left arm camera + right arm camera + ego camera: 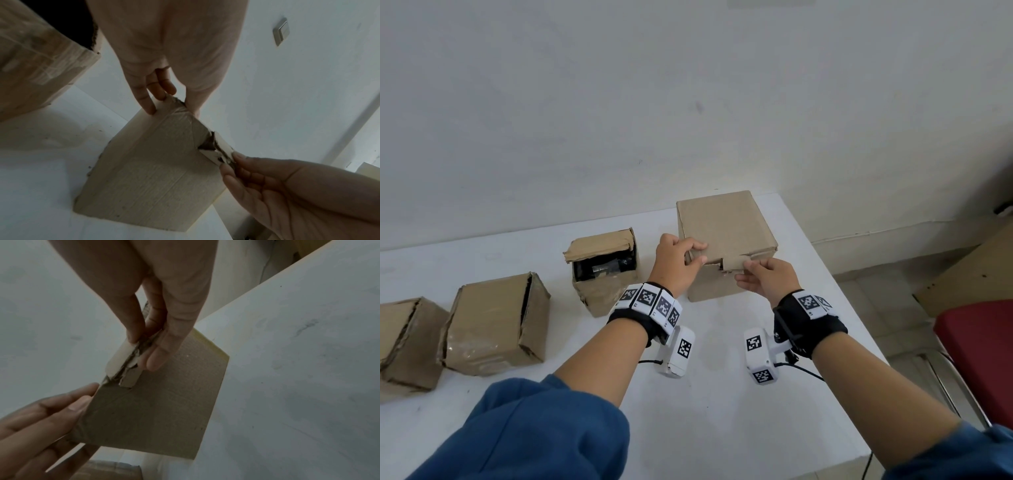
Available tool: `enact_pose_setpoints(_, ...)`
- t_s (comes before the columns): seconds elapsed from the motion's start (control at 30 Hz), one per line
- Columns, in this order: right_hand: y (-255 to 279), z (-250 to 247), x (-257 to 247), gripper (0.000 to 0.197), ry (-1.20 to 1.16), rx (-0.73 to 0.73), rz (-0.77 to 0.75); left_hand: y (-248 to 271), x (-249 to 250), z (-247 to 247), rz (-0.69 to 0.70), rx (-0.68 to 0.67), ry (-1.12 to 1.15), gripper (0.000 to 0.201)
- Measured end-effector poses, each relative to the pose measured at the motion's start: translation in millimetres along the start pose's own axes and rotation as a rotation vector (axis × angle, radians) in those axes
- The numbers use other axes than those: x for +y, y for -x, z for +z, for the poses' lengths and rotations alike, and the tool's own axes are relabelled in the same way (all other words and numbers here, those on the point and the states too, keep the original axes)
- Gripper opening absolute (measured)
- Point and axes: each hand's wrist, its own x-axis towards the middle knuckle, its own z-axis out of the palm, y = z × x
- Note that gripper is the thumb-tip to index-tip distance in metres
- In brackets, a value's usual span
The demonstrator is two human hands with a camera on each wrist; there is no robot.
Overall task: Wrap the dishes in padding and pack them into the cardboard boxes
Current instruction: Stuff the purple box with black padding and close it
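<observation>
Cardboard box (726, 240) stood far right on surface (722, 394), top flaps pinched at near edge by left hand (678, 262) and right hand (768, 279). Judged light, stiff; torn flap edges weak, better gripped by sides.

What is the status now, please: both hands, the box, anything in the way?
Left hand and right hand both pinch the torn top flap of the tall box. Box upright on the table, flap down. Nothing in the way.

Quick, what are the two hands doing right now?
Left hand: grips the near left corner of the cardboard box.
Right hand: pinches the torn flap edge.
</observation>
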Motion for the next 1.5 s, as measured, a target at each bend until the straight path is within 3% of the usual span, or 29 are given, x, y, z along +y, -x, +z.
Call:
enact_pose_setpoints(0.33, -4, -2, -7, 0.004, 0.063, -0.055, 0.015, -1, -2, 1, 0.105, 0.059, -0.038, 0.027)
enact_pose_setpoints(0.6, -2, -5, -13, 0.019, 0.139, -0.109, 0.031, -1, -6, 0, 0.169, 0.077, -0.028, 0.027)
enact_pose_setpoints(1.0, -11, 1, -15, 0.014, -0.092, -0.008, -0.009, -1, 2, 3, 0.189, 0.057, -0.140, 0.025)
enact_pose_setpoints(1.13, -12, -7, -11, 0.020, 0.106, 0.031, -0.151, -7, 14, 5, 0.271, -0.056, -0.201, 0.035)
enact_pose_setpoints(1.3, -24, -28, -15, 0.061, 0.874, 0.157, -0.604, -12, 16, 12, 0.244, -0.009, -0.215, 0.052)
enact_pose_setpoints(1.4, -34, -34, -23, 0.076, 1.028, 0.076, -0.609, -14, 17, 15, 0.226, 0.040, -0.209, 0.046)
enact_pose_setpoints(1.5, -43, -34, -26, 0.070, 1.068, -0.011, -0.581, -16, 16, 18, 0.220, 0.068, -0.206, 0.039)
